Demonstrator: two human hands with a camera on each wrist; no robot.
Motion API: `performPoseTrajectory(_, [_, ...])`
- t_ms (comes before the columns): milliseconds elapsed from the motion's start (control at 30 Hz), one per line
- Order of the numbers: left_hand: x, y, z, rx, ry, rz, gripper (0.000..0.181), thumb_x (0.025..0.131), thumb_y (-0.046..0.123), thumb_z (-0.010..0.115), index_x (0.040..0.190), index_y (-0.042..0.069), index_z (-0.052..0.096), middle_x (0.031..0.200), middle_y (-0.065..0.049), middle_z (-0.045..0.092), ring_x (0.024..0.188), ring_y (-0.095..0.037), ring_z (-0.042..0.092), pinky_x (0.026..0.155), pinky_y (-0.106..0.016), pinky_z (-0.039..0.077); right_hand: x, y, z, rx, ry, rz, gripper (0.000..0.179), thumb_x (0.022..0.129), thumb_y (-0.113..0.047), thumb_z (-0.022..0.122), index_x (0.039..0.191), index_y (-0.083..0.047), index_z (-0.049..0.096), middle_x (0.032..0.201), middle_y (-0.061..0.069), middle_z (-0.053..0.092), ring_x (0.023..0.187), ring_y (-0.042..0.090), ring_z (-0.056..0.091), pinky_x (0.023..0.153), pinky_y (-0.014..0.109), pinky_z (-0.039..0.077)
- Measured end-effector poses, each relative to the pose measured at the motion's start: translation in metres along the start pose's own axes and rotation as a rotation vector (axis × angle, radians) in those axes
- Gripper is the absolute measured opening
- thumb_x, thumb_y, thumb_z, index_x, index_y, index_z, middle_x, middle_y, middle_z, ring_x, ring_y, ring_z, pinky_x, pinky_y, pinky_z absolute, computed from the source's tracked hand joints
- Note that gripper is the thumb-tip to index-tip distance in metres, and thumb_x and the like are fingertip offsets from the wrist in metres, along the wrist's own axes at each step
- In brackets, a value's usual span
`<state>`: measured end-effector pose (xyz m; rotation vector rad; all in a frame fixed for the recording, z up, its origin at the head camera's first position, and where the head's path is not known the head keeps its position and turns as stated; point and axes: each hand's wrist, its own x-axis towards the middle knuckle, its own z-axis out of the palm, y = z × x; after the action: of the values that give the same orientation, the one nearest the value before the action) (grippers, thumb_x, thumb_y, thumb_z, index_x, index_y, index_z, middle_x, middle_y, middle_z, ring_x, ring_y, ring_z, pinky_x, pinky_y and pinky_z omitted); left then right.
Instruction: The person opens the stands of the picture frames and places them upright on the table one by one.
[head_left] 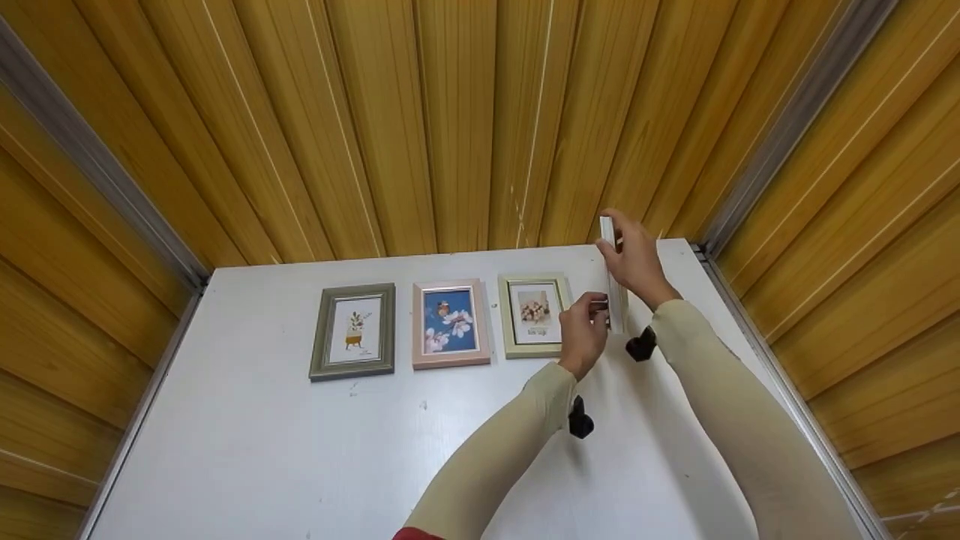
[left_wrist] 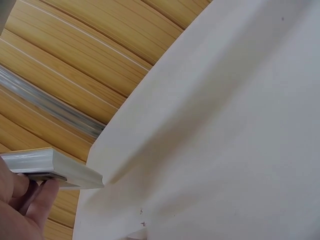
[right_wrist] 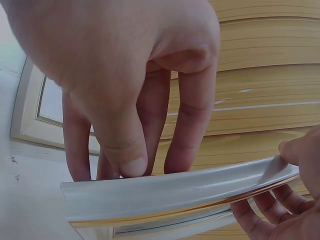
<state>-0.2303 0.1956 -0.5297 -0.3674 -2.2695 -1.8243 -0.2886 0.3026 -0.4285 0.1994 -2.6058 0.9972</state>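
Observation:
A white picture frame [head_left: 615, 289] stands nearly edge-on to the head view, near the upper right of the white board. Its top end is gripped by my right hand [head_left: 637, 259], thumb on one side and fingers around the other. Low on its left side, my left hand [head_left: 585, 334] holds it with curled fingers. In the left wrist view a dark flat piece [left_wrist: 47, 176] lies between those fingers and the white frame [left_wrist: 75, 172]. A gold line runs along the rim [right_wrist: 175, 192] in the right wrist view, where both hands touch the frame.
Three framed pictures hang in a row on the white board [head_left: 247, 450]: dark green [head_left: 316, 330], pink [head_left: 450, 361] and pale green [head_left: 506, 315]. Yellow wood-patterned panels [head_left: 450, 127] lie above and along both sides. A black device [head_left: 641, 345] sits at each wrist.

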Motion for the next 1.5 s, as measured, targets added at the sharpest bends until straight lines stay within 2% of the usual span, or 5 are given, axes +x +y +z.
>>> performPoseTrajectory(300, [0.001,-0.001,-0.002,0.045,0.025,0.030,0.019,0.092,-0.008,0.067,0.107,0.002,0.073,0.097,-0.009,0.078,0.084,-0.011,0.073,0.077,-0.017,0.054,-0.001,0.004,-0.001,0.043,-0.013,-0.032,0.047,0.098,-0.006,0.067,0.143,-0.010,0.055,0.109,0.024,0.063,0.092,0.039,0.063,0.078,0.051,0.053])
performPoseTrajectory(667, [-0.004,-0.003,-0.004,0.084,0.034,-0.013,0.019,0.090,-0.006,0.068,0.107,-0.001,0.076,0.096,-0.011,0.078,0.084,-0.010,0.073,0.074,-0.016,0.053,-0.008,0.014,-0.003,0.107,-0.054,-0.008,0.049,0.101,-0.009,0.063,0.149,-0.014,0.051,0.116,0.022,0.067,0.095,0.034,0.063,0.078,0.047,0.053])
performPoseTrajectory(867, [-0.002,-0.002,-0.008,0.130,0.068,0.001,0.019,0.088,-0.004,0.068,0.102,0.004,0.078,0.090,-0.003,0.078,0.080,-0.005,0.071,0.074,-0.016,0.053,-0.006,0.016,-0.012,0.119,-0.064,-0.016,0.048,0.102,-0.013,0.063,0.148,-0.015,0.051,0.117,0.020,0.068,0.095,0.031,0.063,0.077,0.042,0.050])
performPoseTrajectory(1300, [0.004,0.000,-0.018,0.168,0.095,0.048,0.017,0.089,-0.003,0.068,0.101,0.004,0.078,0.091,-0.005,0.078,0.083,-0.007,0.071,0.076,-0.018,0.053,-0.004,0.022,-0.033,0.122,-0.105,-0.023,0.052,0.104,-0.019,0.062,0.153,-0.013,0.047,0.125,0.020,0.066,0.099,0.029,0.060,0.075,0.031,0.048])
performPoseTrajectory(1500, [0.006,-0.002,-0.021,0.196,0.095,0.052,0.014,0.093,-0.001,0.069,0.103,0.004,0.078,0.094,-0.004,0.078,0.087,-0.008,0.071,0.077,-0.018,0.053,-0.003,0.026,-0.039,0.133,-0.106,-0.009,0.050,0.104,-0.020,0.062,0.152,-0.016,0.049,0.127,0.021,0.065,0.103,0.032,0.060,0.082,0.044,0.052])
